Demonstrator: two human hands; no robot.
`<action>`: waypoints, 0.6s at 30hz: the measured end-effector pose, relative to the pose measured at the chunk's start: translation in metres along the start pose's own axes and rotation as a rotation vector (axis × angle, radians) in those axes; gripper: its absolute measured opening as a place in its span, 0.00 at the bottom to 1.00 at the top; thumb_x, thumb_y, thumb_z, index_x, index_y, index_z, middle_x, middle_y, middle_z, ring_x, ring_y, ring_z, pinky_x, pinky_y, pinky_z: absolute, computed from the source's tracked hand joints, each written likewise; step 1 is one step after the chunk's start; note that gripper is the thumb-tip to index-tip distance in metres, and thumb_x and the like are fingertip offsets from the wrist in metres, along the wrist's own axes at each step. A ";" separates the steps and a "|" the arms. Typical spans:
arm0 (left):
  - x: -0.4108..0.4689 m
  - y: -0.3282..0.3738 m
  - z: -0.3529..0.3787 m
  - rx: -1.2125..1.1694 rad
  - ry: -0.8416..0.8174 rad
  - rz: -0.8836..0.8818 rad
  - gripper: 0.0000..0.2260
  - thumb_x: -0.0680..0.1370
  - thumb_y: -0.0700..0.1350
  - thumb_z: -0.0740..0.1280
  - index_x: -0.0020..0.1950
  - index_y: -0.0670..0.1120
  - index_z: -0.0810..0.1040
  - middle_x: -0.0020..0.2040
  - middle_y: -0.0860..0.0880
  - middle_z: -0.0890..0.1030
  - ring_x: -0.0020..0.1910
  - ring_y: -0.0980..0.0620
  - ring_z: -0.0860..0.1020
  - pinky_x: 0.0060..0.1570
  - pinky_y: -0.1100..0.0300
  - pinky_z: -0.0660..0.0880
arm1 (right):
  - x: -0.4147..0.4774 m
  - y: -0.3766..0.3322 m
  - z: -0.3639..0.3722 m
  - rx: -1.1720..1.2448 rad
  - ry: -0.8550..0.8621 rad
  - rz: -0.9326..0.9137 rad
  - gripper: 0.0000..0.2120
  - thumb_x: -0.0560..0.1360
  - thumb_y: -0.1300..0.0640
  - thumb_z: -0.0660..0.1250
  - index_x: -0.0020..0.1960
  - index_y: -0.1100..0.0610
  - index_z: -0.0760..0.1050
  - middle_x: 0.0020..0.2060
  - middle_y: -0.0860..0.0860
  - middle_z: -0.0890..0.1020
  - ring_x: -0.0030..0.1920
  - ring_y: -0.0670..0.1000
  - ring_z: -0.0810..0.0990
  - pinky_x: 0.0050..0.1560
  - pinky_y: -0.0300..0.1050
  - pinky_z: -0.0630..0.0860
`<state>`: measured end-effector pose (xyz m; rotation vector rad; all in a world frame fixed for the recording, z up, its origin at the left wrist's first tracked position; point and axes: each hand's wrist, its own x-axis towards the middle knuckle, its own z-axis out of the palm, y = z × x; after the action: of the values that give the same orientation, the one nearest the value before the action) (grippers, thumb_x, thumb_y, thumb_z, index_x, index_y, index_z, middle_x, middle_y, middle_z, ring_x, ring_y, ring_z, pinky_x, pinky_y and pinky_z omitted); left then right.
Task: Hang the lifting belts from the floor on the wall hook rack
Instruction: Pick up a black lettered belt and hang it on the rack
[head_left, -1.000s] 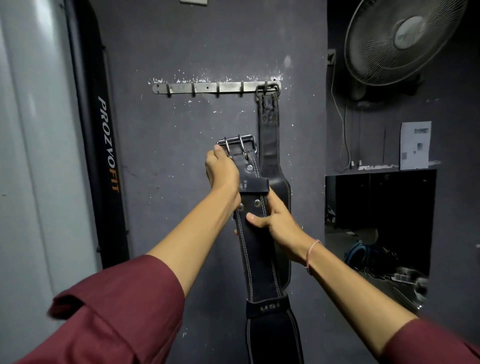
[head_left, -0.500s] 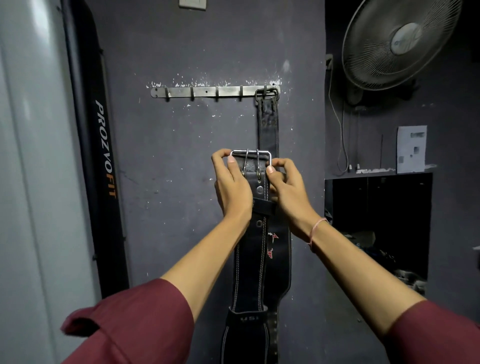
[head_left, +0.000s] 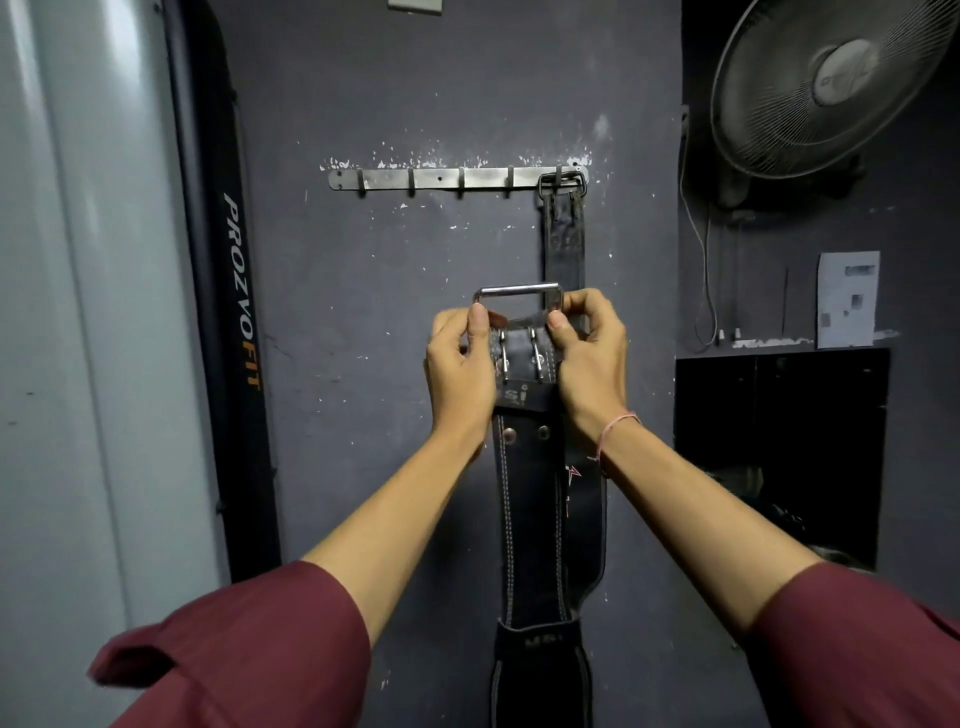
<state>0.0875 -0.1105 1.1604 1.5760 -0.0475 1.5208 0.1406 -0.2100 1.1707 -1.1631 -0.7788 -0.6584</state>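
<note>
A steel hook rack with several hooks is screwed to the dark wall. One worn black belt hangs by its buckle from the rightmost hook. I hold a second black stitched belt upright in front of it, below the rack. Its silver buckle frame points up, with both prongs folded down over the leather. My left hand grips the buckle's left side. My right hand grips its right side. The belt's lower end runs out of the frame at the bottom.
A black padded upright with PROZVOFIT lettering stands left of the rack, beside a pale grey column. A wall fan is mounted at upper right with a cable below. A dark recess opens at right.
Both hands shifted up to the sides of the buckle and raised the belt a little toward the rack. The buckle frame now stands clear above my fingers, prongs folded down.
</note>
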 end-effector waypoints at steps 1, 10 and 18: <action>0.001 0.001 -0.001 -0.023 -0.040 -0.040 0.17 0.84 0.52 0.59 0.45 0.44 0.81 0.43 0.49 0.80 0.41 0.58 0.77 0.42 0.63 0.73 | 0.002 0.001 0.003 0.017 0.019 0.010 0.08 0.78 0.66 0.65 0.43 0.54 0.73 0.41 0.51 0.78 0.42 0.47 0.75 0.47 0.40 0.75; 0.028 0.000 0.026 0.140 0.088 -0.101 0.23 0.84 0.54 0.55 0.31 0.48 0.58 0.27 0.52 0.62 0.32 0.47 0.63 0.38 0.54 0.61 | 0.045 0.021 0.016 0.120 -0.004 0.180 0.10 0.77 0.57 0.69 0.37 0.54 0.78 0.31 0.48 0.80 0.36 0.49 0.76 0.42 0.49 0.75; 0.093 -0.032 0.071 0.165 0.165 -0.056 0.25 0.84 0.52 0.57 0.29 0.47 0.57 0.26 0.51 0.61 0.29 0.50 0.60 0.35 0.53 0.59 | 0.112 0.060 0.032 0.030 -0.082 0.162 0.11 0.73 0.52 0.66 0.37 0.55 0.82 0.33 0.50 0.83 0.40 0.54 0.80 0.48 0.58 0.79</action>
<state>0.1830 -0.0846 1.2305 1.5600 0.2189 1.6389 0.2467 -0.1693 1.2355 -1.2176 -0.7518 -0.4659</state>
